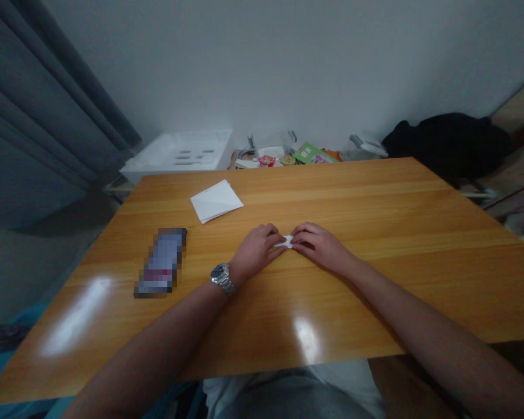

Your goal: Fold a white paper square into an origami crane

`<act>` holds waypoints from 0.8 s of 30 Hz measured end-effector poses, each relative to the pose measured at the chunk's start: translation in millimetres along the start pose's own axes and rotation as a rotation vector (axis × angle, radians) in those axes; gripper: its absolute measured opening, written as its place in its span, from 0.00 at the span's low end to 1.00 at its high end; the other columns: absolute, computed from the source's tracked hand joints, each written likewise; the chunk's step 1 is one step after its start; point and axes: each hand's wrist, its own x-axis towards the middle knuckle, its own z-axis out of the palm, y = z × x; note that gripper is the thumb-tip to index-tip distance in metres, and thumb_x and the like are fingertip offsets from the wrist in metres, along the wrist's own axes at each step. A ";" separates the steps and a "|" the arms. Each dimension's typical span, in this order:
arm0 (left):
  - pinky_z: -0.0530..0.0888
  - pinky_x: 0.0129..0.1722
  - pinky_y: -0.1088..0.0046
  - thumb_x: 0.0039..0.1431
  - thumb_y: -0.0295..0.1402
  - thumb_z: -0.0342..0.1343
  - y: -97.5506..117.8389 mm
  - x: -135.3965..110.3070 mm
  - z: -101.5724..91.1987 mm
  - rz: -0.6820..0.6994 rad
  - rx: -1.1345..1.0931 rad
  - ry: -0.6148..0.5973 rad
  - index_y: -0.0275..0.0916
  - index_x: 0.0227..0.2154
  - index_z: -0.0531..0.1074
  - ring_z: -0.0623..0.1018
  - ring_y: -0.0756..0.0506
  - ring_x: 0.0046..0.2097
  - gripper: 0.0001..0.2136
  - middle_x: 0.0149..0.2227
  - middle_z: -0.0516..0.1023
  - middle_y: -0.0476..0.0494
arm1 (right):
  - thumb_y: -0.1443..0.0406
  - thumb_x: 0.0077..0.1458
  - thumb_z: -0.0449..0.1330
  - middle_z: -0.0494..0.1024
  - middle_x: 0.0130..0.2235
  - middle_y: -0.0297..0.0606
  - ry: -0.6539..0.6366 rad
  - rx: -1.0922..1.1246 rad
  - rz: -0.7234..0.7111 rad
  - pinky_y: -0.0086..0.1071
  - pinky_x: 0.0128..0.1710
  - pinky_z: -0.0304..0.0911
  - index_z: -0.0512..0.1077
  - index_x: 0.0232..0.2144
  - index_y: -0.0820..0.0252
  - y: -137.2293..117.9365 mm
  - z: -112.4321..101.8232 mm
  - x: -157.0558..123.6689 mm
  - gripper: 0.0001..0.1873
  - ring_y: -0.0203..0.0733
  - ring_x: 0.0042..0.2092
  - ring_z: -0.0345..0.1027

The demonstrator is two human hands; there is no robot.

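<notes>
A small piece of white folded paper (288,241) lies between my two hands, low over the middle of the wooden table. My left hand (258,249), with a metal watch (222,278) on its wrist, pinches the paper's left end. At the other end, the fingers of my right hand (317,244) are closed on the same paper. Fingers cover both its ends, so its full shape is hidden. A small stack of white paper sheets (217,201) rests farther back to the left.
A blurred-out phone-like object (161,263) lies on the table (397,233) left of my arms. Past the far edge are a white plastic tray (179,152), a green booklet (313,153) and assorted items. Black cloth (449,142) is heaped at the back right; a grey curtain (39,110) hangs left.
</notes>
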 end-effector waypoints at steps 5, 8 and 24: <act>0.71 0.45 0.65 0.69 0.38 0.52 1.8 0.9 0.0 -0.015 -0.049 0.023 0.39 0.42 0.78 0.73 0.44 0.43 0.11 0.41 0.75 0.42 | 0.65 0.63 0.60 0.75 0.42 0.42 0.025 0.047 0.056 0.39 0.47 0.67 0.76 0.36 0.57 2.6 2.8 1.2 0.05 0.44 0.45 0.70; 0.71 0.46 0.66 0.68 0.36 0.54 1.5 1.9 0.8 -0.052 -0.132 0.044 0.39 0.40 0.78 0.74 0.45 0.43 0.10 0.40 0.75 0.43 | 0.65 0.62 0.61 0.74 0.41 0.41 0.045 0.067 0.112 0.39 0.46 0.67 0.76 0.36 0.57 3.5 4.0 2.4 0.04 0.43 0.44 0.70; 0.72 0.46 0.67 0.65 0.34 0.57 -1.9 5.0 3.8 -0.147 -0.268 0.058 0.41 0.38 0.78 0.76 0.45 0.43 0.06 0.39 0.78 0.46 | 0.64 0.61 0.61 0.74 0.38 0.39 0.065 0.091 0.195 0.35 0.41 0.66 0.76 0.34 0.58 5.6 6.9 4.9 0.04 0.41 0.40 0.70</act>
